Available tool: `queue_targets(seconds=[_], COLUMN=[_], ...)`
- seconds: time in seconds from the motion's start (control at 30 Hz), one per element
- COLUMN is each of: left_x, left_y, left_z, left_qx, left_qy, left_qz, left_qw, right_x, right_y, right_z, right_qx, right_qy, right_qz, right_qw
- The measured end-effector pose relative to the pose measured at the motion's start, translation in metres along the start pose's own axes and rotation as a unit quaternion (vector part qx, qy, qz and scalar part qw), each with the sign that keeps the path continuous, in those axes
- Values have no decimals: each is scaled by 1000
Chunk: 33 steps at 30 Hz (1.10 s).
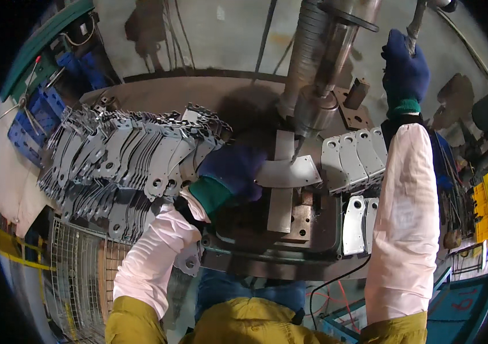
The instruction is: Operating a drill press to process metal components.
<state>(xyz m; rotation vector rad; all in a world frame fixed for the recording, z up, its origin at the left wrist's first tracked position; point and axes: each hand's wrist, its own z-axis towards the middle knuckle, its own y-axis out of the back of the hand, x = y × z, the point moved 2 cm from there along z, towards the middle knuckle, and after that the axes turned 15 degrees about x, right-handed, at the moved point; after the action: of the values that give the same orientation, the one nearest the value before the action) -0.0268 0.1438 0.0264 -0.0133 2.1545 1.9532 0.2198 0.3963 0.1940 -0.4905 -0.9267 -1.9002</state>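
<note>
My left hand [233, 171], in a dark blue glove with a green cuff, grips the left end of a curved grey metal plate [292, 172]; its fingers are partly in shadow. The plate lies across a flat steel bar [280, 210] on the drill press table. Just above the plate is a drill bit [297, 150] in the chuck [316, 109]; whether it touches the metal I cannot tell. Up at the right, my right hand [405, 69], gloved the same way, is closed round the press's feed lever [417, 23].
Many similar plates form a large pile [135, 149] on the left. Neat stacks of plates [354, 157] stand right of the drill, with a smaller stack [355, 226] nearer me. A wire mesh basket [77, 275] is at lower left, yellow bins [487, 206] at far right.
</note>
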Motion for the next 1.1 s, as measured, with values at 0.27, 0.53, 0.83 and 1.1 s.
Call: queue_targets(seconds=[0.27,0.53,0.83,1.1], left_x=[0,-7,-3,-4], left_y=[-2,7,-2,7], left_z=[-1,-1,-7,-1], left_qx=[-40,-9,-55,32], left_qy=[1,22,-12,49], left_qz=[-51,-43,-21,-74], left_qw=[998,999,998,996], right_x=[-3,-10,-3,2], right_y=[-7,-4,-7,-8], right_z=[7,9,8,7], right_qx=[-41,-29,-24,-50], right_qy=[46,112,30,66], right_qz=[36,15,112,-17], right_qw=[997,993,993,996])
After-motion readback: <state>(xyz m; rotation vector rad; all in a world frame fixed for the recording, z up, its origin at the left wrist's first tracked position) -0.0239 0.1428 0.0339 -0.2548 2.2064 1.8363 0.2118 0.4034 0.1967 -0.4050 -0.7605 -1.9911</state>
